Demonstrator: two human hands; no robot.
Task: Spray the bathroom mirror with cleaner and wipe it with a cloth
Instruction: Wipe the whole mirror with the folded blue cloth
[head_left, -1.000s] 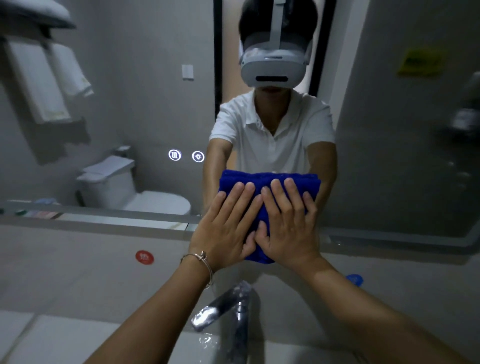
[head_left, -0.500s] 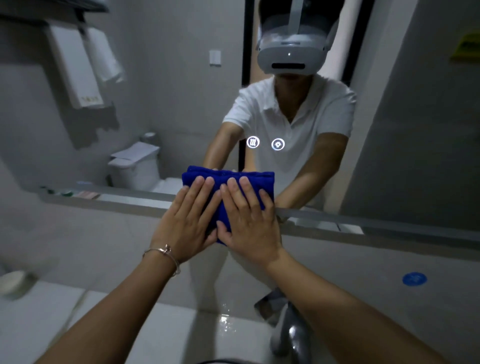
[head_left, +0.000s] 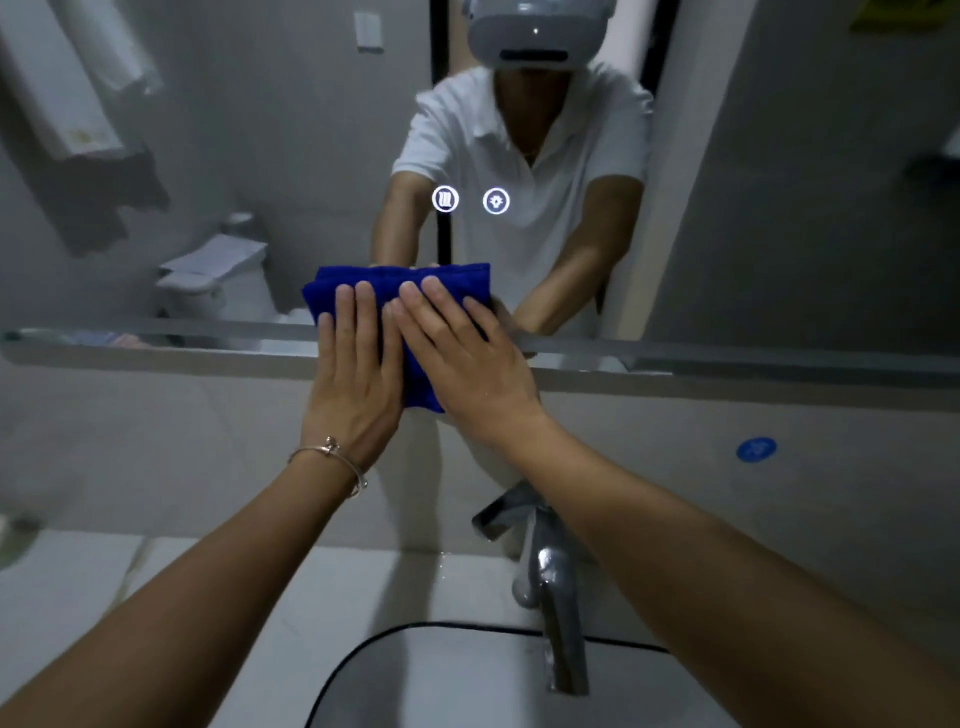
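At frame centre, the left hand (head_left: 353, 379) and right hand (head_left: 467, 364), fingers spread flat, pressed a folded blue cloth (head_left: 395, 296) against the wall mirror's (head_left: 260, 156) lower edge.

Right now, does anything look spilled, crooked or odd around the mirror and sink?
Nothing stands out. Both hands, left hand and right hand, press the folded blue cloth flat over the mirror's lower edge. The faucet stands upright; only small wet spots behind it.

Dim, soft light; wide-angle edge blur
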